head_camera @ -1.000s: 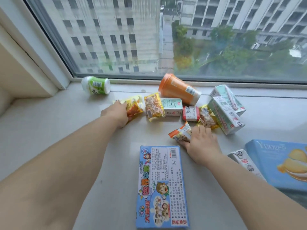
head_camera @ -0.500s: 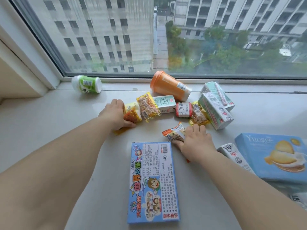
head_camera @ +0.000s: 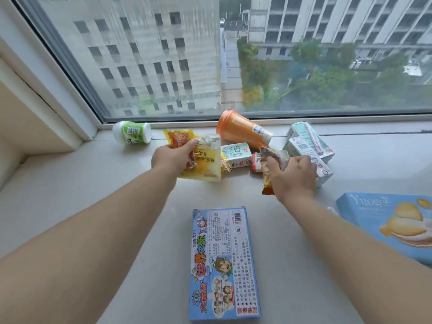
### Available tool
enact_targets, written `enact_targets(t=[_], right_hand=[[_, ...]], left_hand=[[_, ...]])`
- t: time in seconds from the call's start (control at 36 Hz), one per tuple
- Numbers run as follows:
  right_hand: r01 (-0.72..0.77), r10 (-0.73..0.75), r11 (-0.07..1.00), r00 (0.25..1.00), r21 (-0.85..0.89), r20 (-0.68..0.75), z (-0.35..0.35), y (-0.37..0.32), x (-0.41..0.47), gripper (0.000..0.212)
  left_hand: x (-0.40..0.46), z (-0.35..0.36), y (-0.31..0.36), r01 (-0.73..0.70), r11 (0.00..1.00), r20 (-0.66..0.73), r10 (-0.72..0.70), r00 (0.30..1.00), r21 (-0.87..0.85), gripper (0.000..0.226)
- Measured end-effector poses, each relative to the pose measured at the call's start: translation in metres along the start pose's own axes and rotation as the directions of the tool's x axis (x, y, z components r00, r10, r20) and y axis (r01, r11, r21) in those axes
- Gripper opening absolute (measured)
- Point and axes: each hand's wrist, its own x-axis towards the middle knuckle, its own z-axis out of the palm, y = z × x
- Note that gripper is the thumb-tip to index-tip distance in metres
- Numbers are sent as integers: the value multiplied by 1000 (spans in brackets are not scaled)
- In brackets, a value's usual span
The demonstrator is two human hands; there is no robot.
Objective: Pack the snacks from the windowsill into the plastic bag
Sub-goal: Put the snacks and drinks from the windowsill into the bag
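The left hand (head_camera: pixel 173 157) clutched yellow snack packets (head_camera: pixel 201 155), the right hand (head_camera: pixel 292 176) a brown packet (head_camera: pixel 271 164), both lifted for gathering; cartons (head_camera: pixel 306 146) lay beyond the right hand, no bag visible.

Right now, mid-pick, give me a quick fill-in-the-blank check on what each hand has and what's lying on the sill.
1. The left hand holds up packets whose wrappers are mostly ____.
2. The orange cup by the window lies on its ____.
3. The right hand grips a small snack packet in front of the green-and-white ____.
4. The flat box nearest the camera is mainly ____.

Missing words: yellow; side; cartons; blue
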Motion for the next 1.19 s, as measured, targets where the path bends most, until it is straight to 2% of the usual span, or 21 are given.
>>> enact_targets(t=[0.08, 0.17, 0.22, 0.39, 0.47, 0.61, 0.72, 0.83, 0.94, 1.03, 1.11, 1.19], right_hand=[[-16, 18, 999, 997, -36, 72, 0, -8, 21, 67], [2, 18, 992, 988, -126, 156, 8, -15, 37, 64], [7, 24, 987, 981, -160, 192, 15, -18, 44, 63], [86, -47, 968, 985, -236, 168, 31, -17, 55, 71], [111, -59, 970, 970, -215, 235, 32, -14, 62, 73], [165, -78, 965, 924, -206, 374, 26, -13, 72, 77], [123, -64, 979, 942, -165, 328, 28, -11, 57, 82], [185, -125, 964, 949, -189, 291, 34, -7, 23, 78], [207, -152, 965, 940, -158, 306, 38, -2, -10, 80], [231, -169, 963, 918, -137, 358, 31, 6, -27, 83], [199, -161, 978, 910, -64, 382, 22, 16, -40, 90], [191, -180, 982, 917, 2, 355, 17, 25, -49, 79]], left_hand=[[-4, 28, 12, 11, 1000, 105, -11, 994, 1, 44], [2, 55, 3, -30, 984, 143, 5, 990, 173, 46], [6, 65, -7, -55, 956, 126, 19, 992, 288, 49], [16, 78, -13, -134, 933, 50, 125, 991, 335, 51], [18, 78, -9, -246, 867, 70, 239, 968, 433, 57], [18, 76, -5, -359, 752, 147, 336, 930, 553, 55], [12, 74, -6, -387, 715, 156, 369, 916, 582, 44], [-1, 71, -15, -390, 702, 133, 393, 910, 595, 35], [-22, 62, -22, -433, 627, 183, 424, 887, 648, 24], [-38, 53, -25, -462, 583, 234, 425, 874, 668, 27], [-45, 46, -24, -475, 583, 294, 381, 877, 659, 34], [-49, 39, -18, -471, 613, 296, 370, 881, 635, 33]])
